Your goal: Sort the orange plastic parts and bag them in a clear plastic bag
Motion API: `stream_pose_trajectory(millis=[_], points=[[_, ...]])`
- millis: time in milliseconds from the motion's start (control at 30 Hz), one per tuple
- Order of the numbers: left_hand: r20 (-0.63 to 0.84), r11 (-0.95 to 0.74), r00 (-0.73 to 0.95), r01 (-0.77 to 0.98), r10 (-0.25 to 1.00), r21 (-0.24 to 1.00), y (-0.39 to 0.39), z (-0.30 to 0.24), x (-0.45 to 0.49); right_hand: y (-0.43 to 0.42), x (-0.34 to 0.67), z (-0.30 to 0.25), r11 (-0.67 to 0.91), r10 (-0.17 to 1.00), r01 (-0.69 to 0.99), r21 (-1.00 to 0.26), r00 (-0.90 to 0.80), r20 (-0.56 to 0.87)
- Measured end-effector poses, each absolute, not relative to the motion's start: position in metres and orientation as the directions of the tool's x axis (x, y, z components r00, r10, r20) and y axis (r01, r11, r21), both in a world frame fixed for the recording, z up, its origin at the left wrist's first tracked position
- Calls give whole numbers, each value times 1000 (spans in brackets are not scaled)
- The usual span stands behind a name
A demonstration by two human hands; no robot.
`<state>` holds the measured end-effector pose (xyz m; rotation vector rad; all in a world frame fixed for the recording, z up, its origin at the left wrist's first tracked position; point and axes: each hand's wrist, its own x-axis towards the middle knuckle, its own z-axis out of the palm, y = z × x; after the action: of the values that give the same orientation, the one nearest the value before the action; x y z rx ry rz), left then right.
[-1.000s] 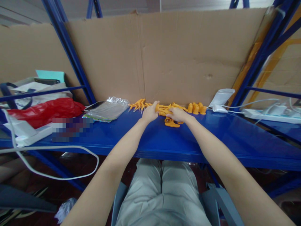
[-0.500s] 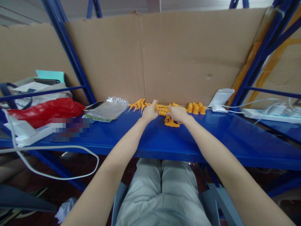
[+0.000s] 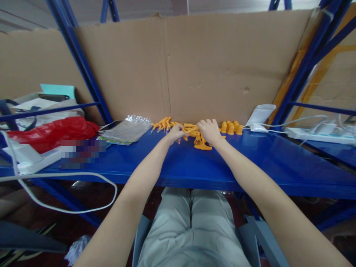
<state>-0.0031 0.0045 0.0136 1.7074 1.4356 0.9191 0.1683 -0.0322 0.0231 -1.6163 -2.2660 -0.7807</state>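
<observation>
On the blue shelf top, a row of orange plastic parts lies along the cardboard. My left hand (image 3: 175, 134) is closed, its thumb and fingers around an orange plastic part (image 3: 184, 132) at the pile's left side. My right hand (image 3: 209, 131) rests over the pile's right side with fingers apart; what lies under its palm is hidden. Between and in front of the hands are orange handle-like pieces (image 3: 203, 147). Left of my left hand are orange-handled corkscrews (image 3: 164, 123) with metal spirals. Several orange caps (image 3: 231, 128) stand upright to the right.
A clear plastic bag (image 3: 129, 129) lies to the left, beside a red plastic bag (image 3: 55, 131) and a white power strip (image 3: 41, 161). A white cable (image 3: 108, 181) loops over the front edge. On the right are a white packet (image 3: 260, 116) and another power strip (image 3: 319, 136). Cardboard (image 3: 208, 66) stands behind.
My left hand has drawn slightly down, its raised thumb now lowered. My right hand has shifted up, with fingers spreading over the orange parts.
</observation>
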Motion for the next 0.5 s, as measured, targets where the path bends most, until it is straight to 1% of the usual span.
stream_pose_trajectory(millis=[133, 200, 267, 300, 333, 400, 467, 500], points=[[-38, -44, 181, 429, 983, 902, 4, 17, -4, -25, 173, 21, 275, 743, 917, 290, -394, 541], [-79, -19, 198, 450, 977, 893, 5, 17, -4, -22, 176, 19, 298, 710, 906, 301, -421, 564], [-51, -54, 187, 520, 981, 852, 5, 16, -4, -19, 179, 16, 312, 691, 897, 314, -441, 573], [10, -109, 172, 573, 985, 812, 5, 14, -4, -17, 179, 15, 314, 689, 893, 321, -447, 570], [102, -180, 157, 636, 982, 751, 5, 12, -4, -16, 180, 14, 318, 693, 889, 329, -455, 560], [317, -311, 144, 758, 937, 574, 4, 9, -4, -14, 181, 11, 327, 709, 884, 334, -463, 532], [472, -363, 147, 838, 869, 407, 3, 7, -4, -12, 181, 8, 337, 730, 887, 315, -457, 508], [515, -366, 146, 860, 845, 356, 3, 7, -4, -12, 180, 7, 337, 741, 893, 298, -447, 502]])
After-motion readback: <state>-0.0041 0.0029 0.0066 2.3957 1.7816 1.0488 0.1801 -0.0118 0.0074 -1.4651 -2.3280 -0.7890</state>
